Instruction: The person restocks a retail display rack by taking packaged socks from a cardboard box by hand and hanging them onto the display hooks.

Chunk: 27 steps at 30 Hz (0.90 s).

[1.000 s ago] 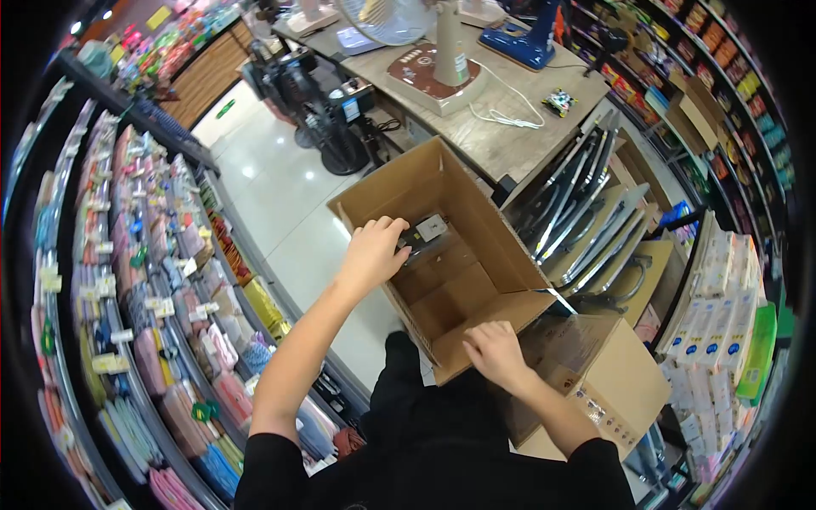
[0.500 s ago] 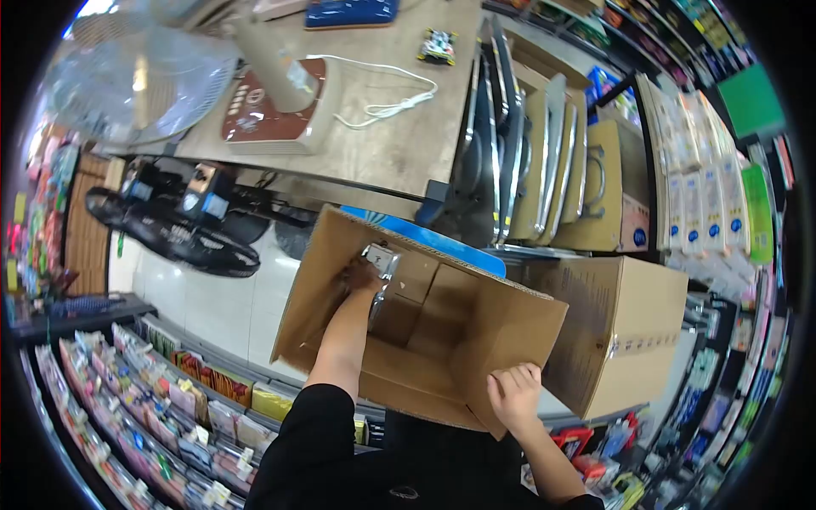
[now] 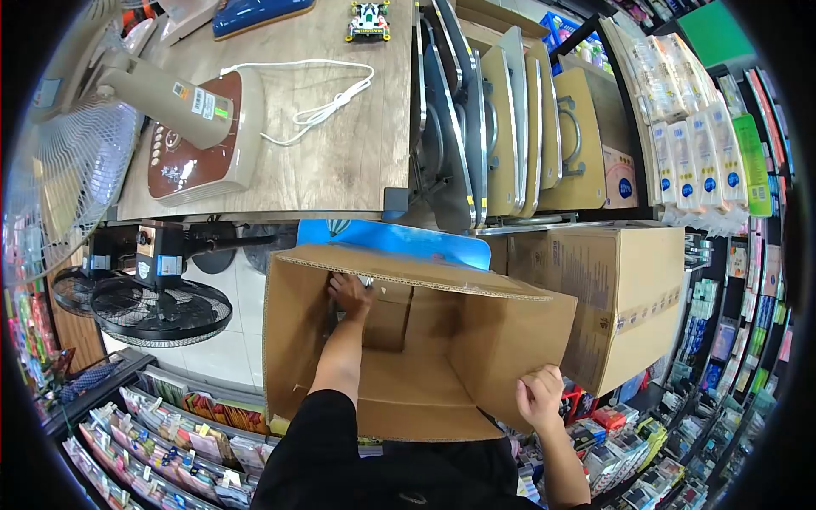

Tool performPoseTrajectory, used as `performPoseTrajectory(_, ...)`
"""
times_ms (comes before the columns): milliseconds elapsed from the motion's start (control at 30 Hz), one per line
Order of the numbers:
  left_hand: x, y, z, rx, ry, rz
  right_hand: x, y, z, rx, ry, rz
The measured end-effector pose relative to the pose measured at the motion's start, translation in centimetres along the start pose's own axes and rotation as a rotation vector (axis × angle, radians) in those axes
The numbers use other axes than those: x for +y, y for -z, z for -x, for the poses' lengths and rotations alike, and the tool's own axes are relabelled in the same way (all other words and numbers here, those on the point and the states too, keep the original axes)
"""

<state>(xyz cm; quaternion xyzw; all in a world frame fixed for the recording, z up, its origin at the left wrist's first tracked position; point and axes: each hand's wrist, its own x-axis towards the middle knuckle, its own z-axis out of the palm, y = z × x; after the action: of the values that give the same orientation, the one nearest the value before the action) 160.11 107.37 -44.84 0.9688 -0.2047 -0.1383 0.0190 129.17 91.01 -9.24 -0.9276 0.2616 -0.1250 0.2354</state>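
An open cardboard box (image 3: 408, 374) stands in front of the person, its flaps spread. Inside it, at the upper left, my left hand (image 3: 350, 295) is closed round a packaged item (image 3: 366, 280), mostly hidden behind the fingers. My right hand (image 3: 541, 396) is at the box's right edge, its fingers curled over the cardboard. Behind the box a blue panel (image 3: 399, 242) shows, and to its right sits a closed carton (image 3: 629, 297).
A wooden table (image 3: 340, 170) holds a beige fan (image 3: 195, 127) with a white cord and a toy car (image 3: 369, 23). Black fans (image 3: 157, 306) stand at the left. Folded metal-edged tables (image 3: 510, 127) lean behind the carton. Shelves of goods (image 3: 187, 442) line the lower left.
The view has turned and moved toward the table. My left hand has gone from above the box's rim down into it, onto the packaged item. My right hand stays by the box's right edge.
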Motion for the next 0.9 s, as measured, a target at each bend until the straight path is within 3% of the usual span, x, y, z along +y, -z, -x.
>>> performPoseTrajectory(133,0.9,2.2,0.8,0.106,-0.007,-0.031,0.2,0.1,0.4,0.016,0.006,-0.020)
performPoseTrajectory(233,1.5,5.2,1.5,-0.074,0.017,0.094,-0.4,0.2,0.1,0.033,0.041,-0.068)
performPoseTrajectory(400,2.6,10.3,4.1,-0.161,-0.032,0.179,-2.7,-0.6,-0.9,0.147,0.132,-0.224)
performPoseTrajectory(467,2.9,12.1,5.6,-0.157,-0.184,0.158,-4.3,-1.1,-1.3,0.190,0.172,-0.273)
performPoseTrajectory(600,5.5,19.2,10.2,-0.005,-0.456,0.228,-4.4,-1.0,-0.1,0.231,0.217,-0.392)
performPoseTrajectory(667,7.4,23.5,13.0,-0.030,-0.453,0.230,-3.8,0.5,1.6,0.281,0.212,-0.437)
performPoseTrajectory(767,10.2,30.3,19.3,0.280,-0.529,0.552,-1.3,3.0,5.3,0.304,0.182,-0.518)
performPoseTrajectory(900,15.3,37.7,31.4,0.532,-0.670,0.716,0.0,7.8,9.3,0.287,0.278,-0.590)
